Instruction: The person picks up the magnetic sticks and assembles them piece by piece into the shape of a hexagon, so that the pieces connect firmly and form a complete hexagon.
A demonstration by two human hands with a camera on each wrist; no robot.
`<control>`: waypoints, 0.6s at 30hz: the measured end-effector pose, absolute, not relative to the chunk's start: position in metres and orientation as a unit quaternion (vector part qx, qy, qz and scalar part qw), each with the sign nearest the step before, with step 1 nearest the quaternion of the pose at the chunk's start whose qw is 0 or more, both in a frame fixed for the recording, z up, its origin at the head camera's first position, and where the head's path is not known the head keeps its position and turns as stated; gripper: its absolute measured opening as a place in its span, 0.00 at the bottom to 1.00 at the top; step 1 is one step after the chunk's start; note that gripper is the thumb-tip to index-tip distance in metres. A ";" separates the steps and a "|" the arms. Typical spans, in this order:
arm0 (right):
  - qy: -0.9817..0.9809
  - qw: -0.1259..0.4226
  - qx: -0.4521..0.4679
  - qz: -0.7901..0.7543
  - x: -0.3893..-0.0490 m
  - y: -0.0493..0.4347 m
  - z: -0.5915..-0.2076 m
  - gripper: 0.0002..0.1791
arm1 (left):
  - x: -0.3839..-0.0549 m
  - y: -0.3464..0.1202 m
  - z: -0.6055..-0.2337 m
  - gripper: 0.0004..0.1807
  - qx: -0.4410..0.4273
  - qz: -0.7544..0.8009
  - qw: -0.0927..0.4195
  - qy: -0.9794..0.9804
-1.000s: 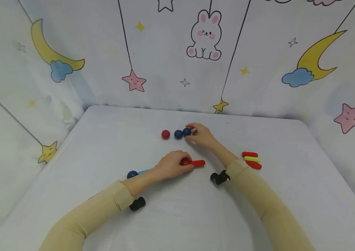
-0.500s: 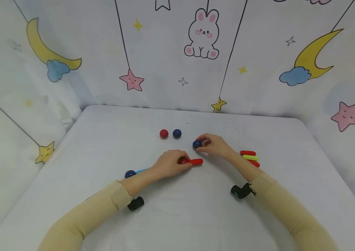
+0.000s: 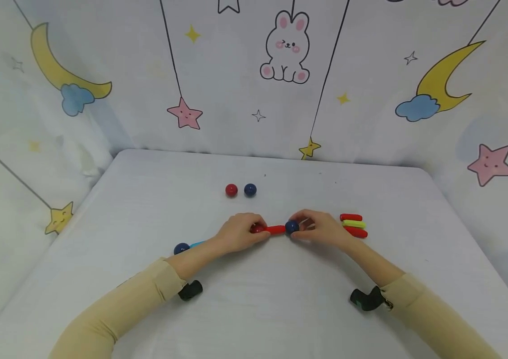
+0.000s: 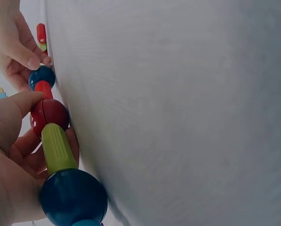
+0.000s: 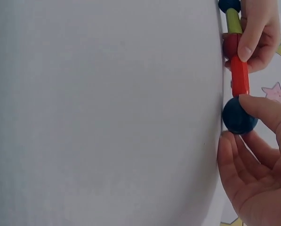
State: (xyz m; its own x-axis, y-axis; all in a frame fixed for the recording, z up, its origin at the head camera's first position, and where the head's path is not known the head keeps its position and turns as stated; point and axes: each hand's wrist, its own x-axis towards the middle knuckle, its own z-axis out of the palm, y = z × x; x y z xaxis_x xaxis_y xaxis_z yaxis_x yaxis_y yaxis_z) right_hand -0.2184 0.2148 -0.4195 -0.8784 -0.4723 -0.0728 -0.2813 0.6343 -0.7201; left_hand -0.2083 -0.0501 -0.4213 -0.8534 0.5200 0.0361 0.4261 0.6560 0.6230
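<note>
A chain of balls and rods lies across the white table. My left hand [image 3: 240, 232] pinches its red ball [image 4: 51, 115] between thumb and fingers. From that ball a red rod [image 3: 275, 230] points right, and its far end meets a dark blue ball [image 5: 239, 116] that my right hand [image 3: 323, 229] holds by thumb and fingertips. On the other side of the red ball, a yellow-green rod [image 4: 58, 149] runs to another blue ball [image 4: 74, 197]. Beyond it, a light blue rod [image 3: 197, 244] leads to an end ball [image 3: 181, 249]; my left hand and forearm hide part of this stretch in the head view.
A loose red ball [image 3: 231, 190] and a loose blue ball [image 3: 250, 190] sit side by side farther back. To the right lie two red rods [image 3: 355, 232] with a yellow-green rod [image 3: 354, 224] between them. A patterned white cloth [image 3: 218, 75] hangs behind the table.
My right hand has carried the blue ball from beside the loose balls toward me and right, up to the red rod's end. My left hand keeps its grip on the red ball.
</note>
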 end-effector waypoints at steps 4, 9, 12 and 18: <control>0.895 0.125 -0.208 -0.374 -0.215 0.211 -0.418 0.21 | -0.208 -0.051 -0.421 0.10 0.261 0.321 0.074 0.907; 0.894 0.132 -0.195 -0.381 -0.213 0.210 -0.418 0.22 | -0.209 -0.047 -0.420 0.13 0.266 0.305 0.068 0.912; 0.891 0.138 -0.188 -0.389 -0.212 0.211 -0.418 0.23 | -0.210 -0.041 -0.416 0.17 0.274 0.302 0.067 0.911; 0.883 0.144 -0.191 -0.404 -0.213 0.212 -0.419 0.23 | -0.216 -0.023 -0.414 0.21 0.289 0.308 0.083 0.903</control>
State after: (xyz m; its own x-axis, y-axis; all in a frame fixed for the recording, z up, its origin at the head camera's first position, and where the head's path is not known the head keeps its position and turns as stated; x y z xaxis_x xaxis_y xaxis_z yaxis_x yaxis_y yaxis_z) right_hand -0.2130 0.2117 -0.4192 -0.8855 -0.4536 -0.1008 -0.2205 0.6011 -0.7681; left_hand -0.2157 -0.0226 -0.4141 -0.8189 0.5733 0.0284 0.4712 0.6432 0.6035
